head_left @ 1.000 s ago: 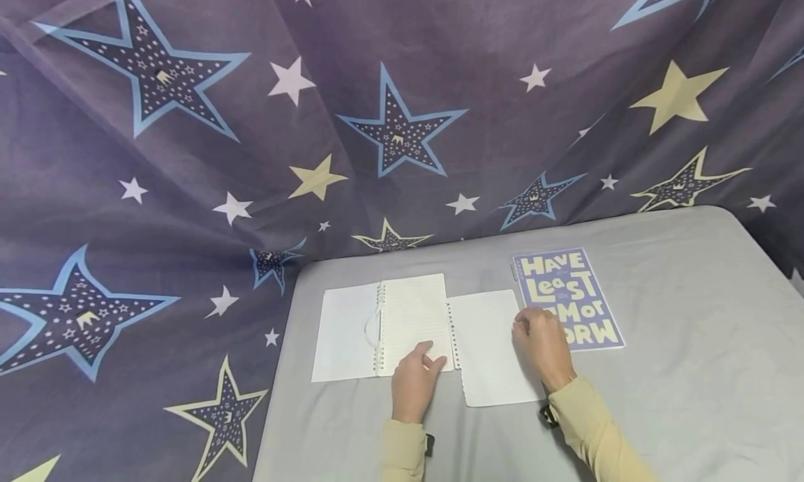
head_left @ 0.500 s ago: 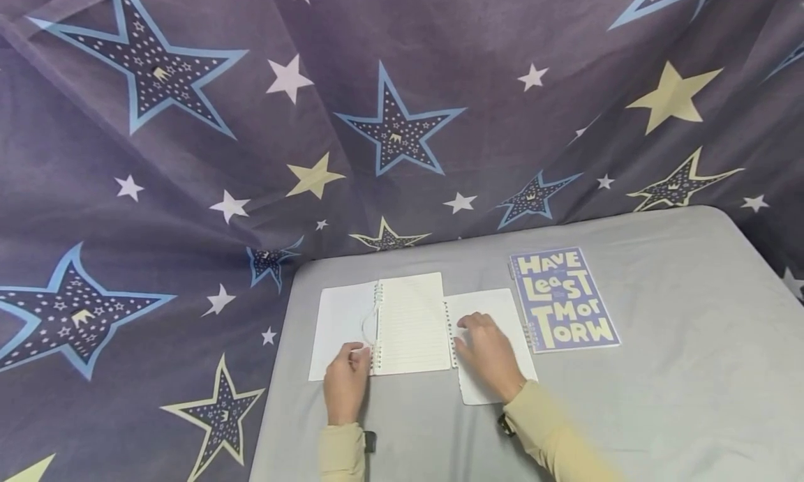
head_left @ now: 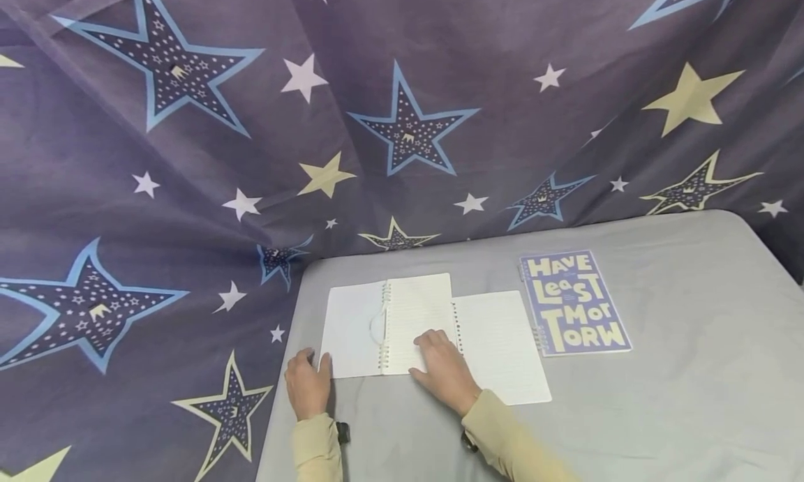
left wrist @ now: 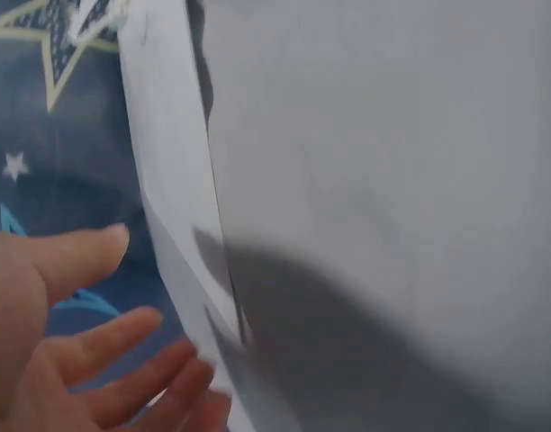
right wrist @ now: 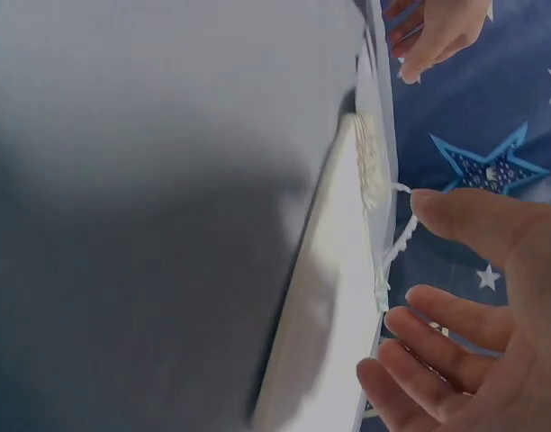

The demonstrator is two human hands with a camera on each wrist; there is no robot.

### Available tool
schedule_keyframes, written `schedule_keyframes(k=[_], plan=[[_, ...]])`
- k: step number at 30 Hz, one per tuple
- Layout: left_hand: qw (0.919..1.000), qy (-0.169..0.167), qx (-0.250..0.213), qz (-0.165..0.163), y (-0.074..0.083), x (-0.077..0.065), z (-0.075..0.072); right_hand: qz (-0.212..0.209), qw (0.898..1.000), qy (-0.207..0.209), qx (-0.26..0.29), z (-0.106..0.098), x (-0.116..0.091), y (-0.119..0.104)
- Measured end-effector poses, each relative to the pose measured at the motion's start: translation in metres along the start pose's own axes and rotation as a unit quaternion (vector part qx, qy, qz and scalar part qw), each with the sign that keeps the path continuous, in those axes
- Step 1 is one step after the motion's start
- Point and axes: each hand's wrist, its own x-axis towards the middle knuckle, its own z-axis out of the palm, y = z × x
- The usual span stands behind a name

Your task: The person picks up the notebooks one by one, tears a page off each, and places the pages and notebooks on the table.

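A spiral notebook [head_left: 418, 300] lies open on the grey surface, its white inside cover [head_left: 352, 328] on the left and a ruled page on the right. My left hand [head_left: 308, 386] is at the cover's left edge, fingers spread and slightly bent, holding nothing. Over the lower part of the ruled page is my right hand [head_left: 444, 372], fingers loosely extended and thumb apart. In the right wrist view a white cord [right wrist: 403, 236] loops from the spiral near the thumb. A second notebook [head_left: 502, 349], open to a pale page, lies just right of the first.
A purple spiral notebook [head_left: 578, 304] with large cream lettering lies farther right. The grey-covered table [head_left: 685, 370] extends around the notebooks. A dark star-print cloth [head_left: 477, 140] hangs behind the table and along its left side.
My left hand has moved left from the ruled page, past the spiral, to the cover's outer edge. My right hand has moved left from the second notebook's right edge onto the first notebook's page.
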Motion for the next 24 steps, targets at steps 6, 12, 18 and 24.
schedule_keyframes(k=[6,12,18,24], plan=[[0.9942,-0.066,-0.067,-0.051,-0.014,0.004,-0.003,-0.03,0.999,-0.007,0.016,0.009,0.0,-0.009],[0.9905,-0.089,-0.084,-0.063,-0.018,0.004,-0.004,-0.064,0.998,-0.025,-0.001,0.016,0.0,-0.021],[0.993,-0.077,-0.069,-0.058,-0.013,0.001,-0.002,-0.101,0.994,-0.037,-0.029,0.027,0.005,-0.035],[0.9949,-0.054,-0.067,-0.053,-0.006,0.001,0.001,-0.117,0.99,-0.05,-0.056,0.039,0.011,-0.045]])
